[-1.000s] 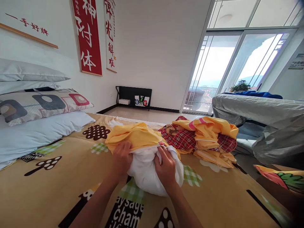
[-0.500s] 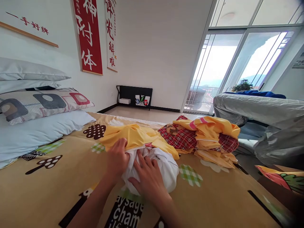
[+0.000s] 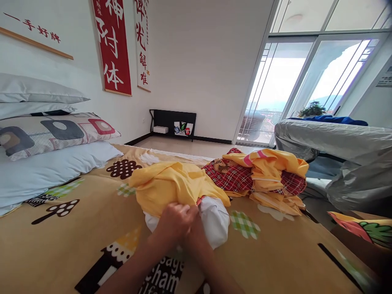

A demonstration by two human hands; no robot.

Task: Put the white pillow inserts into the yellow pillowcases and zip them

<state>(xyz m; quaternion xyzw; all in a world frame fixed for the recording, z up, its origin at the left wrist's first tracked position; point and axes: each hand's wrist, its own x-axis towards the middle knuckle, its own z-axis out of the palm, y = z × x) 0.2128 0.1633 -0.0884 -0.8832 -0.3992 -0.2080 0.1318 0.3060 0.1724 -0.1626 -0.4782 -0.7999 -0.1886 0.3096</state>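
Observation:
A yellow pillowcase (image 3: 168, 183) lies bunched on the bed, drawn over part of a white pillow (image 3: 214, 222). The pillow's white surface bulges out on the right side and shows a little at the lower left. My left hand (image 3: 174, 220) is closed on the near edge of the pillowcase. Beside it and partly hidden by it, my right hand (image 3: 195, 234) is closed at the same edge, close to a small red patch. The two hands touch or nearly touch. How far the pillow reaches inside the yellow cloth is hidden.
A heap of yellow and red plaid cloth (image 3: 235, 175) lies beyond, to the right. Pillows (image 3: 61, 163) are stacked at the left on the patterned bedspread (image 3: 76, 237). Past the bed stand a black low shelf (image 3: 167, 118) and a plastic-covered piece of furniture (image 3: 330, 134).
My right hand has come off the white pillow to the pillowcase edge beside my left hand. The left hand has moved right and nearer, and the yellow cloth now covers more of the pillow.

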